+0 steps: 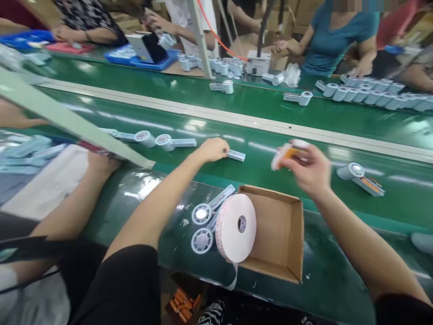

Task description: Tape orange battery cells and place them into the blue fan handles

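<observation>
My left hand [214, 150] reaches over the green conveyor belt, fingers closed on a pale blue fan housing; only its handle [237, 155] shows, the rest being hidden by the hand. My right hand [310, 169] is raised above the belt, gripping a pale fan housing [276, 159] with an orange part [289, 152]; motion blurs it. To the right of it, another fan housing [352, 170] with orange in its handle rests on the belt. Left of my left hand lies a fan housing [165, 141] with its handle pointing right.
A shallow cardboard box [295, 239] stands before me, with a large white tape roll [233, 230] leaning at its left. Fan housings [202, 239] lie beside the roll. A slanted pale post [71, 115] crosses the left. Co-workers sit opposite, and a neighbour's arm [77, 198] is at left.
</observation>
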Demonstrator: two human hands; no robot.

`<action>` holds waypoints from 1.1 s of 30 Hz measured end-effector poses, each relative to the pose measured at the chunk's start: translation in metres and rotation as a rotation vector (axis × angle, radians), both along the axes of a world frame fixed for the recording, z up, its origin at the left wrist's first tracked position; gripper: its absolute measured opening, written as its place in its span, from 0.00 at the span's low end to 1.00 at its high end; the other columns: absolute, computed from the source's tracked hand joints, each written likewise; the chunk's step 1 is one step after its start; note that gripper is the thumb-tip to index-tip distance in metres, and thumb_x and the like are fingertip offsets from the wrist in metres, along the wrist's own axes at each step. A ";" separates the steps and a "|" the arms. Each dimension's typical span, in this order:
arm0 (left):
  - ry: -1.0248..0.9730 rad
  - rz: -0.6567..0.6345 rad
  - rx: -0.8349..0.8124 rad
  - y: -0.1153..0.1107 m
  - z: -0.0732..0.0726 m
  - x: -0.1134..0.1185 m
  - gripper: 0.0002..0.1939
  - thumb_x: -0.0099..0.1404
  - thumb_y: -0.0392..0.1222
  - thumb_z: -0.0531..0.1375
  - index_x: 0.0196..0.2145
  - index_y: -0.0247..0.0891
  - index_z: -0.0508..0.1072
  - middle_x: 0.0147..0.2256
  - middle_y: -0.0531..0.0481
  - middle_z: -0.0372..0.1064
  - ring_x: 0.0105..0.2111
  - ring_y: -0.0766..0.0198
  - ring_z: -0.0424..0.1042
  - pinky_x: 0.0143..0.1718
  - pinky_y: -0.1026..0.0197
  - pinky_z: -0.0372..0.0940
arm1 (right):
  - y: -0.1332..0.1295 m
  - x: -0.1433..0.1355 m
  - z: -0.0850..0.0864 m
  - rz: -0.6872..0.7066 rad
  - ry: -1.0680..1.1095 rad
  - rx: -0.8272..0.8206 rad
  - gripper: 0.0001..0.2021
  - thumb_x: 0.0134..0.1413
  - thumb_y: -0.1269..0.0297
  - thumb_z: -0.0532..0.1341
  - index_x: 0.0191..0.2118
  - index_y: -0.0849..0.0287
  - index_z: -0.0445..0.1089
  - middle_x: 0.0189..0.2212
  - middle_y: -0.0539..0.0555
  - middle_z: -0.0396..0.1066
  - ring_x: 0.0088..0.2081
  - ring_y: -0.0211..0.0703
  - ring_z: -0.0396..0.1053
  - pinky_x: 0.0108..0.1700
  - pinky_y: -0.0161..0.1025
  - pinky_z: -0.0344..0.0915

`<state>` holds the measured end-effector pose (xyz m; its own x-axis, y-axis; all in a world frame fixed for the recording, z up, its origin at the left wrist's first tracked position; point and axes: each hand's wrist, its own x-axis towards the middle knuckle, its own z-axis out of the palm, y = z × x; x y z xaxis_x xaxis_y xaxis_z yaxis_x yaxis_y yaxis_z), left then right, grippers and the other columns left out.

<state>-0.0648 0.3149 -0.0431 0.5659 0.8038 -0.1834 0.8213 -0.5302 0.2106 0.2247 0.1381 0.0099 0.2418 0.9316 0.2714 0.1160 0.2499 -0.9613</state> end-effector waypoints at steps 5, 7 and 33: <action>-0.022 -0.005 -0.039 0.011 0.005 -0.005 0.15 0.71 0.48 0.58 0.50 0.45 0.81 0.55 0.51 0.81 0.52 0.54 0.77 0.52 0.58 0.68 | 0.101 -0.037 -0.037 0.324 -0.481 -0.077 0.19 0.58 0.63 0.69 0.55 0.58 0.76 0.41 0.52 0.83 0.42 0.45 0.80 0.53 0.42 0.75; -0.022 0.029 -0.027 0.009 0.005 -0.004 0.16 0.74 0.47 0.56 0.52 0.44 0.79 0.52 0.47 0.81 0.51 0.52 0.78 0.51 0.56 0.68 | 0.115 -0.047 -0.049 0.360 -0.655 -0.086 0.19 0.62 0.63 0.68 0.57 0.59 0.75 0.40 0.53 0.83 0.40 0.43 0.79 0.49 0.39 0.72; 0.088 -0.494 -0.053 -0.244 0.088 -0.002 0.39 0.47 0.54 0.81 0.55 0.43 0.79 0.58 0.41 0.76 0.66 0.35 0.65 0.67 0.34 0.60 | 0.086 -0.083 -0.003 0.493 -1.566 -0.221 0.15 0.72 0.66 0.60 0.57 0.64 0.79 0.57 0.70 0.78 0.58 0.60 0.77 0.55 0.45 0.72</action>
